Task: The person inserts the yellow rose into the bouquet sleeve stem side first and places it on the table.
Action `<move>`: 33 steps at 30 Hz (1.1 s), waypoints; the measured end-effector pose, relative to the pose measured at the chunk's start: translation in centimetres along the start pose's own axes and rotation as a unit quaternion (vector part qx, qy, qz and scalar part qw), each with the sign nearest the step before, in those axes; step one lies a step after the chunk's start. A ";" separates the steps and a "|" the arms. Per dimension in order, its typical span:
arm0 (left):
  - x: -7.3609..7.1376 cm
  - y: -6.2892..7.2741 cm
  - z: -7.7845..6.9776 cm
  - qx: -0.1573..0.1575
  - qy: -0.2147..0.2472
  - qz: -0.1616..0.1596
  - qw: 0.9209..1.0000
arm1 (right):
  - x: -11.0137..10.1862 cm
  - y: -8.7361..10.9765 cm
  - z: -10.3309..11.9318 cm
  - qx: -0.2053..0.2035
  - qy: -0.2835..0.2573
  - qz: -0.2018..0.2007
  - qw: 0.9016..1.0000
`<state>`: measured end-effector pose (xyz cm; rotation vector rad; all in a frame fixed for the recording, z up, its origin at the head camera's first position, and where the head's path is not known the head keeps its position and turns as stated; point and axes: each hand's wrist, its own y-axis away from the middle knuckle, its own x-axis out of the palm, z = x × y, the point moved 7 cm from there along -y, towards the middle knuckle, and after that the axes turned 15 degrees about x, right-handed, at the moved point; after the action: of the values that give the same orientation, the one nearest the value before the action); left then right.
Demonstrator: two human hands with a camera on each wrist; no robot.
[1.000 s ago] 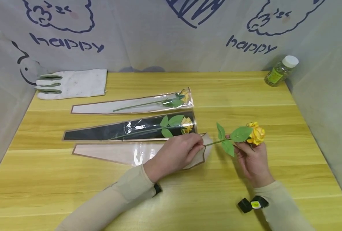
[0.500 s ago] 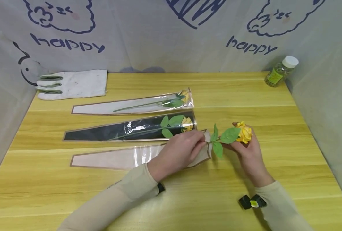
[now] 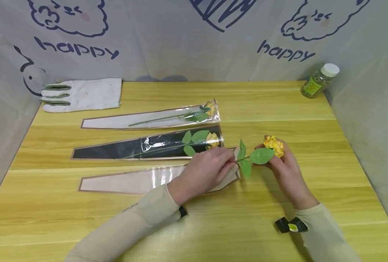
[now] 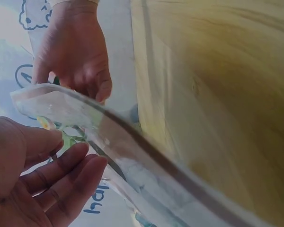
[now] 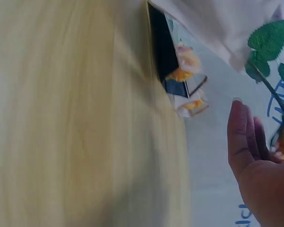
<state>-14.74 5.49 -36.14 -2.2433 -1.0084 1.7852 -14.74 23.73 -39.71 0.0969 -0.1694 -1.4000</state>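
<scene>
My left hand pinches the wide mouth of a pinkish flower sleeve with a brown border. My right hand holds a yellow artificial rose just below its bloom, the bloom over the fingers. Green leaves stand just outside the sleeve's mouth, and the stem runs leftward into it. In the left wrist view the stem shows through the clear film, beside the thumb and fingers. The right wrist view has the rose leaves close to the sleeve's pale edge.
Behind the pink sleeve lie a black sleeve and a white sleeve, each with a yellow rose inside. A white work glove is at the back left. A capped bottle stands at the back right, near the fabric wall.
The rose and right hand have moved left, bringing the leaves up to the sleeve's mouth. The pink sleeve's narrow end has swung slightly toward me. Over the last half second the bloom has tilted.
</scene>
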 end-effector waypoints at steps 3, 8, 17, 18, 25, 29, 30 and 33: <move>0.1 0.1 0.0 0.002 -0.006 0.010 1.000 | -0.7 0.1 0.5 -0.023 0.022 -0.016 0.999; 0.5 0.1 0.0 0.005 -0.004 0.026 1.000 | -1.6 -0.1 1.0 -0.018 0.063 -0.053 0.996; 0.6 0.0 -0.1 0.010 -0.019 0.022 1.000 | -1.3 -0.6 0.6 0.034 0.184 -0.068 0.980; 0.6 0.0 -0.1 0.009 -0.017 0.019 1.000 | -1.2 -0.5 0.5 0.033 0.192 -0.066 0.979; 0.5 0.1 0.3 0.004 -0.019 0.000 1.000 | -1.2 -0.2 0.5 0.013 0.206 -0.047 0.977; 0.4 0.0 0.3 0.009 -0.012 -0.009 1.000 | -1.3 0.0 0.6 0.002 0.203 -0.051 0.978; 0.4 0.0 0.3 0.010 -0.011 -0.010 1.000 | -1.3 -0.1 0.5 0.002 0.201 -0.050 0.978; 0.3 -0.1 0.3 0.012 -0.010 -0.010 1.000 | -1.1 -0.2 0.3 0.005 0.194 -0.047 0.980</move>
<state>-15.04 5.67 -36.43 -2.1977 -1.0044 1.8044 -15.13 24.79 -39.46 0.3871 0.1539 -1.4477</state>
